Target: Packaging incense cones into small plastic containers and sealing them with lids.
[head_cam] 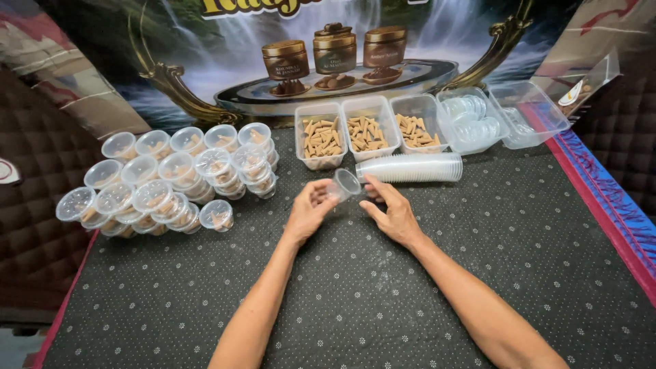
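Tabletop, covered in dark dotted non-slip matting, seen from above the seated person.

Far to the left of the held cup: a stack of lidded cups, small round clear-plastic tubs, each showing tan cones inside and lying on its side in tiers. These look finished, and they make up a sizeable share of the work.

Centre: the left hand is closed around one empty clear cup, tilted with its mouth toward the viewer; the right hand rests open just right of it, fingertips touching or nearly touching the cup.

Behind the cup: three rectangular clear trays of incense cones, the cones matte, tan and tapered. All three remain well stocked.

Just right of the cup: a sleeve of nested empty cups lying on its side, still long, so much filling appears to remain. Beyond it, a tray of flat round lids, then an almost empty tray.
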